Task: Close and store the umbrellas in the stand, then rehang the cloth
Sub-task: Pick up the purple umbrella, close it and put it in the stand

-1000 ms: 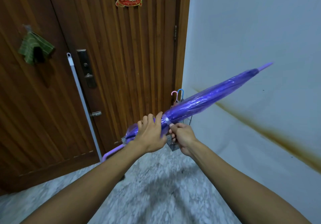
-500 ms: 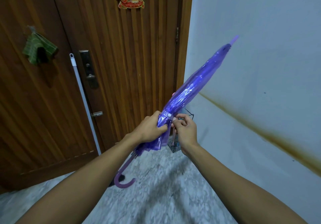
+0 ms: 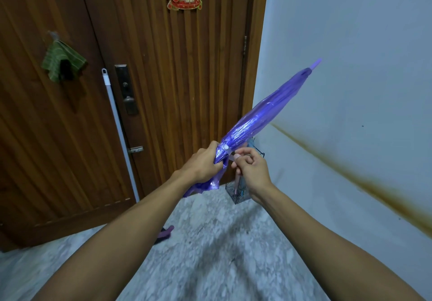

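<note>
The umbrella [image 3: 261, 116] is shiny see-through purple with a pale purple tip and a small white button. The cloth [image 3: 62, 63] is green with thin stripes. The door [image 3: 163, 78] is brown wood with long lines. The wall [image 3: 350, 43] is white with a brown streak. The floor [image 3: 210, 242] is speckled grey.

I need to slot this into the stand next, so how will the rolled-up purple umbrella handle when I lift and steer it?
The purple umbrella will probably steer as one stiff rod, since it juts straight up from the left hand. Its glossy plastic canopy looks slippery. The loose skirt below that hand hangs crumpled, so it may flop and snag on the umbrella stand.
</note>
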